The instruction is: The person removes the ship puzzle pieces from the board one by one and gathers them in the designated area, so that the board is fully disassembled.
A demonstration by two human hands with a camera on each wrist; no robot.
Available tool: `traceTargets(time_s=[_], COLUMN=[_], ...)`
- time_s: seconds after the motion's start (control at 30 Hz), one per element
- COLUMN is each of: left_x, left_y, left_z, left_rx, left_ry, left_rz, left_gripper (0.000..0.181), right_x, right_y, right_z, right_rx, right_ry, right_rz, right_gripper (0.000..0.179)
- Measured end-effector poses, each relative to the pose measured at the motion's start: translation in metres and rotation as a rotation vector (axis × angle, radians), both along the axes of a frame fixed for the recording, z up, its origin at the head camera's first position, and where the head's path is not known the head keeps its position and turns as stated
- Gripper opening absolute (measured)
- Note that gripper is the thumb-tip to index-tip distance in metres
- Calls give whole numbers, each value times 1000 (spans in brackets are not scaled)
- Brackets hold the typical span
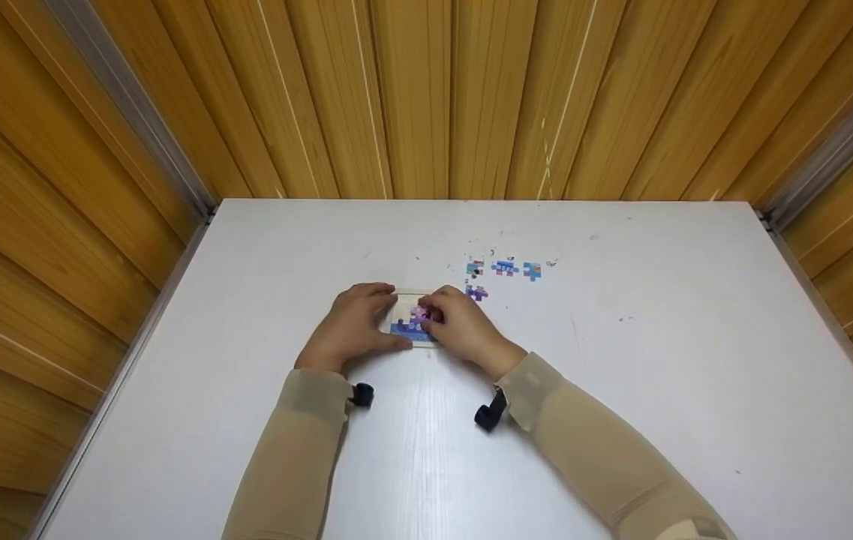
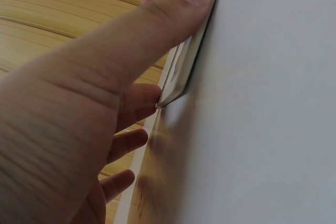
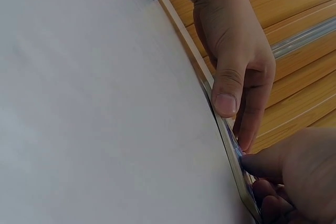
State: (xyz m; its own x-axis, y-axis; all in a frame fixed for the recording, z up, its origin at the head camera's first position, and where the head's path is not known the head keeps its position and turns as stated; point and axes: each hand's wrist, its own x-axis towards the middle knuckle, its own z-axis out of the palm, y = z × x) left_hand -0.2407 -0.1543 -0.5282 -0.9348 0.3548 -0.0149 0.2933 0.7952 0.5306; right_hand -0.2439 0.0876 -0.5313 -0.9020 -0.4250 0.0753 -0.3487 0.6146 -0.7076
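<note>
A small jigsaw puzzle tray (image 1: 401, 306) with a pale wooden rim lies on the white table, its lower part filled with blue and purple pieces. My left hand (image 1: 355, 322) holds it from the left, thumb on the near rim and fingertips at the far corner. In the left wrist view the thumb presses the rim and the other fingers spread beyond the tray's corner. My right hand (image 1: 464, 322) is bent over the tray's right side, thumb and fingers pinching a pink and purple puzzle piece (image 1: 418, 312). The fingers partly hide that piece.
Just beyond the right hand lies a purple piece (image 1: 477, 293). Farther back are three loose pieces: one multicoloured (image 1: 475, 268), one blue and pink (image 1: 505, 268) and one blue and orange (image 1: 532, 271). Small dark specks dot the table (image 1: 644, 360). Wood-patterned panels (image 1: 471, 97) rise behind.
</note>
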Motion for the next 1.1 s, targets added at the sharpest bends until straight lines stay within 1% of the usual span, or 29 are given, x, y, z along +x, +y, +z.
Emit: traceTargets(time_s=[0.17, 0.23, 0.4, 0.5, 0.63, 0.77, 0.97, 1.1], left_x=[0, 0, 0, 1, 2, 1, 1, 1], left_y=[0, -1, -1, -1, 1, 1, 1, 3], left_z=[-2, -2, -2, -2, -1, -2, -3, -2], left_rx=[29, 35, 30, 26, 24, 28, 13, -3], left_ry=[-28, -34, -30, -20, -11, -15, -9, -13], left_rz=[24, 28, 24, 24, 19, 23, 43, 52], left_gripper=[95, 95, 95, 96, 95, 95, 94, 94], right_x=[0, 1, 0, 0, 1, 2, 1, 0], right_y=[0, 0, 2, 3, 5, 6, 9, 15], right_z=[2, 2, 0, 0, 0, 1, 5, 11], right_rx=[19, 11, -40, -58, -75, -122, -206, -230], right_ry=[22, 20, 7, 4, 13, 29, 84, 115], right_rz=[-2, -9, -26, -29, -33, -34, -39, -54], right_gripper=[34, 31, 15, 9, 7, 5, 9, 10])
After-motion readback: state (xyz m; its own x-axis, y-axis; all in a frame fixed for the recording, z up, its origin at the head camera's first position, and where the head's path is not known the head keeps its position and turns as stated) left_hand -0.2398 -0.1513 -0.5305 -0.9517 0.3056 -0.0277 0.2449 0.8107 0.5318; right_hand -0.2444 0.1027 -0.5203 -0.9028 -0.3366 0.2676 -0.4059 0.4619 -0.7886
